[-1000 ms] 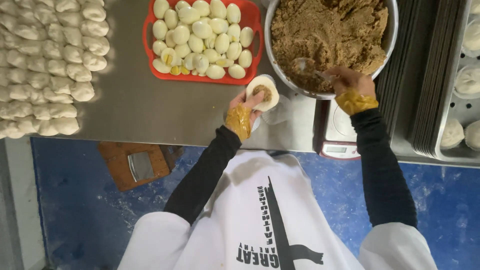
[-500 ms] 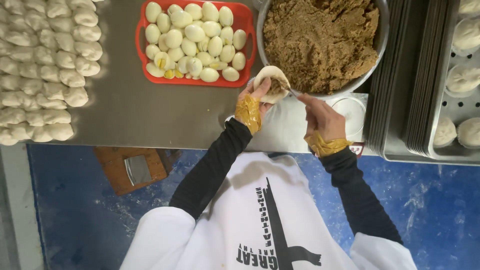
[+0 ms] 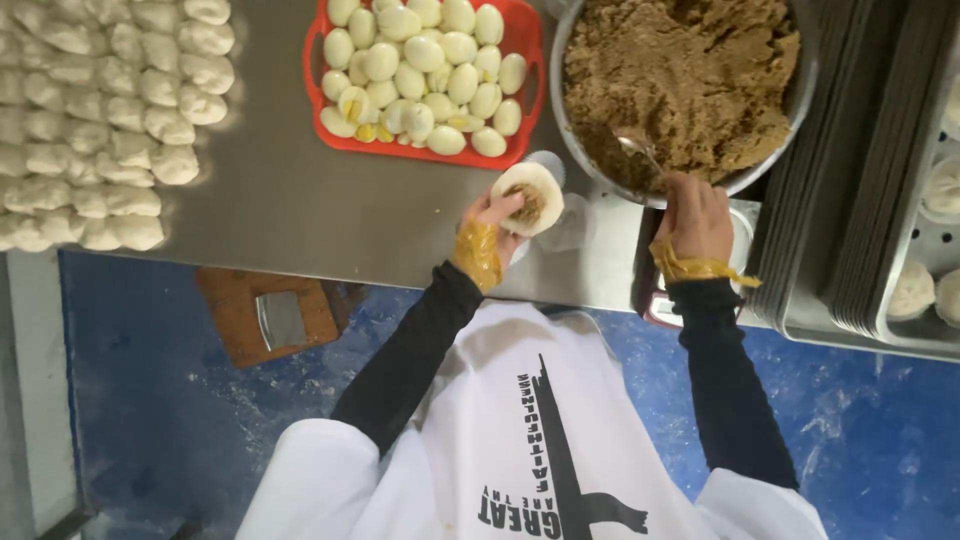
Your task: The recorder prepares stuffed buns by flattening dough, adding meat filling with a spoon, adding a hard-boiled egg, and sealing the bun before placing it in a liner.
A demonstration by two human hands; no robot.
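A red tray [image 3: 312,75] full of peeled eggs [image 3: 425,70] sits on the metal table [image 3: 280,200], with rows of white dough lumps [image 3: 90,110] nearby.

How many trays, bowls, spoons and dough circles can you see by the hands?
Red tray of peeled eggs: 1
Metal bowl of brown filling: 1
Spoon in the right hand: 1
Dough circle with filling in the left hand: 1
Total: 4
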